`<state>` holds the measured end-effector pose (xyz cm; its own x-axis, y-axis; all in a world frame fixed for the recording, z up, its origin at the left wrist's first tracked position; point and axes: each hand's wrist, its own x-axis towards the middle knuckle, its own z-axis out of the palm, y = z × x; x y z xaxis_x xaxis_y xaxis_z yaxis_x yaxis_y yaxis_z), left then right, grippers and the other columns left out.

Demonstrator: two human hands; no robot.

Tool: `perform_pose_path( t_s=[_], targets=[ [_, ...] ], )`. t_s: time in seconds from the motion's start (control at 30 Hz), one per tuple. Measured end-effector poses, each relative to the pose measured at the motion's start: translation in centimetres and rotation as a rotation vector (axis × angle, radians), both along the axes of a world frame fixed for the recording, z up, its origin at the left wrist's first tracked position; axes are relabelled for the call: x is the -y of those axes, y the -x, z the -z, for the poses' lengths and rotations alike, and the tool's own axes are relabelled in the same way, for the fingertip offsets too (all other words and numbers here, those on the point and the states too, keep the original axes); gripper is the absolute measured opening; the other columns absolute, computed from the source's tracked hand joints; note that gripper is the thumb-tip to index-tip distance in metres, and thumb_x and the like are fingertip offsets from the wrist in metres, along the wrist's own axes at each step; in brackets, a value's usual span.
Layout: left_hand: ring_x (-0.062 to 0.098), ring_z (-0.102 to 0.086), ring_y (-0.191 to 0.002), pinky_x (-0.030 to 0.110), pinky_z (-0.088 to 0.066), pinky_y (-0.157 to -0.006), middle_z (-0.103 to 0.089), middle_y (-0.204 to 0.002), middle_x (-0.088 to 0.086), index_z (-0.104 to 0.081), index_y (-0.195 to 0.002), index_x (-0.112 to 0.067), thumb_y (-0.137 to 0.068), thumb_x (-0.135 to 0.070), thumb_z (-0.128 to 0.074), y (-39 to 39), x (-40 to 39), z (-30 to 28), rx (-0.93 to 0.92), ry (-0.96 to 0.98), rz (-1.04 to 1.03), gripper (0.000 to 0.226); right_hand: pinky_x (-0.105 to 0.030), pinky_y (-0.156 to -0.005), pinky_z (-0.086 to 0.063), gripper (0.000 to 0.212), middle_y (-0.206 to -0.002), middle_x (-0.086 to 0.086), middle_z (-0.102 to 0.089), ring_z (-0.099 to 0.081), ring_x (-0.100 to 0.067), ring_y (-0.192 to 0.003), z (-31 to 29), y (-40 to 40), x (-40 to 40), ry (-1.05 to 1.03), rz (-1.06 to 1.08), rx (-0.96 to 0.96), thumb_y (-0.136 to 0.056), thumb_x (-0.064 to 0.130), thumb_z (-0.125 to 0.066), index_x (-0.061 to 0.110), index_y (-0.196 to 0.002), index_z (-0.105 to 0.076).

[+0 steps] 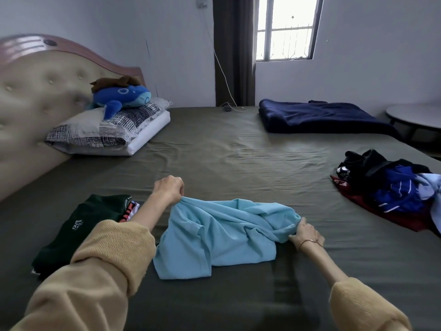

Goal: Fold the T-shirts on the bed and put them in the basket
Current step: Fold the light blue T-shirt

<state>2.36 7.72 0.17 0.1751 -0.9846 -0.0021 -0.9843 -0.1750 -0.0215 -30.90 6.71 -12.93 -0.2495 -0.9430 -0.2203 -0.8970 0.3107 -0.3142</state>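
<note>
Both hands, left hand (169, 189) and right hand (306, 231), pinch the crumpled light-blue T-shirt (222, 231), fingers curled tight. It looks like spreading before folding. Next, pull it flat toward 12 o'clock.

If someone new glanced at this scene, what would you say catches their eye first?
Probably the light blue T-shirt, bunched at the near middle of the bed, gripped by the left hand and right hand. Next, the blue plush whale on the pillows by the headboard, and the unfolded clothes pile far right.
</note>
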Motion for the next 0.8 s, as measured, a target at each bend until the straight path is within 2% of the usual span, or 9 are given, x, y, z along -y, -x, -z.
perform_pose_path(
  t_s=[0.1,0.2,0.3,0.37,0.47,0.53,0.67,0.7,0.8],
  targets=[
    [0.021,-0.06,-0.109,0.029,-0.045,-0.086,-0.065,-0.115,0.002,-0.068,-0.098,-0.026,-0.086,-0.009,-0.057,-0.1,-0.5,0.3,0.014,-0.019,-0.014,0.023,-0.032,-0.085,-0.043,0.034,-0.121,-0.007,-0.06,-0.056,-0.025,-0.113,0.3,-0.4,0.3,-0.032,-0.04,0.076,-0.085,0.042,-0.06,0.019,-0.111,-0.057],
    [0.02,-0.06,-0.109,0.029,-0.045,-0.085,-0.065,-0.115,0.001,-0.068,-0.098,-0.026,-0.085,-0.011,-0.058,0.0,-0.6,0.3,0.012,-0.028,-0.016,0.023,-0.035,-0.087,-0.04,0.02,-0.11,-0.012,-0.062,-0.055,-0.028,-0.11,0.9,-1.2,0.2,0.127,-0.033,0.188,-0.091,0.034,-0.052,0.017,-0.087,-0.06],
    [0.021,-0.061,-0.108,0.029,-0.046,-0.086,-0.065,-0.115,0.002,-0.069,-0.097,-0.026,-0.085,-0.01,-0.058,0.1,-0.7,-0.2,0.002,0.008,-0.03,0.023,-0.036,-0.079,-0.036,0.02,-0.101,-0.026,-0.066,-0.059,-0.037,-0.102,0.4,-1.5,0.6,0.391,0.013,0.346,-0.091,0.012,-0.056,-0.005,-0.09,-0.066],
    [0.022,-0.061,-0.109,0.029,-0.046,-0.086,-0.065,-0.115,0.003,-0.07,-0.098,-0.025,-0.086,-0.009,-0.056,0.0,-0.7,-0.6,-0.002,0.06,-0.063,0.024,-0.038,-0.077,-0.037,0.02,-0.096,-0.029,-0.067,-0.061,-0.04,-0.095,-0.6,-1.2,1.0,0.503,0.058,0.41,-0.091,0.008,-0.057,-0.011,-0.092,-0.065],
    [0.027,-0.062,-0.107,0.031,-0.048,-0.083,-0.066,-0.113,0.007,-0.069,-0.102,-0.017,-0.086,-0.003,-0.052,-0.2,-0.6,-0.9,0.018,0.178,-0.13,0.028,-0.037,-0.076,-0.042,0.019,-0.094,-0.025,-0.068,-0.063,-0.036,-0.091,-2.8,0.1,1.4,0.655,0.185,0.493,-0.092,0.009,-0.056,-0.007,-0.096,-0.064],
    [0.028,-0.063,-0.105,0.031,-0.048,-0.08,-0.066,-0.111,0.009,-0.067,-0.103,-0.013,-0.086,0.002,-0.048,0.1,-0.4,-0.9,0.029,0.255,-0.17,0.029,-0.033,-0.075,-0.043,0.02,-0.098,-0.022,-0.067,-0.062,-0.029,-0.088,-4.3,0.9,1.5,0.734,0.291,0.626,-0.093,0.013,-0.056,-0.003,-0.104,-0.062],
    [0.028,-0.062,-0.106,0.033,-0.048,-0.082,-0.065,-0.11,0.01,-0.063,-0.104,-0.011,-0.088,0.005,-0.046,1.0,-0.1,-0.8,0.029,0.323,-0.198,0.029,-0.01,-0.049,-0.042,0.02,-0.093,-0.018,-0.068,-0.059,-0.012,-0.061,-5.7,1.1,2.4,0.799,0.332,0.865,-0.091,0.017,-0.06,0.005,-0.106,-0.063],
    [0.028,-0.062,-0.106,0.034,-0.048,-0.082,-0.065,-0.111,0.011,-0.064,-0.105,-0.011,-0.088,0.004,-0.045,1.2,0.1,-0.8,0.028,0.33,-0.203,0.029,-0.01,-0.047,-0.042,0.017,-0.09,-0.017,-0.068,-0.057,-0.009,-0.057,-5.8,0.9,2.6,0.79,0.31,0.863,-0.09,0.018,-0.061,0.006,-0.101,-0.063],
    [0.028,-0.062,-0.106,0.034,-0.048,-0.083,-0.065,-0.11,0.012,-0.064,-0.105,-0.01,-0.09,0.005,-0.043,1.6,0.7,-1.1,0.032,0.352,-0.215,0.03,-0.017,-0.055,-0.045,0.007,-0.09,-0.017,-0.07,-0.058,-0.017,-0.066,-6.8,-0.4,3.1,0.757,0.216,0.816,-0.088,0.017,-0.065,0.01,-0.087,-0.063]
  ],
)
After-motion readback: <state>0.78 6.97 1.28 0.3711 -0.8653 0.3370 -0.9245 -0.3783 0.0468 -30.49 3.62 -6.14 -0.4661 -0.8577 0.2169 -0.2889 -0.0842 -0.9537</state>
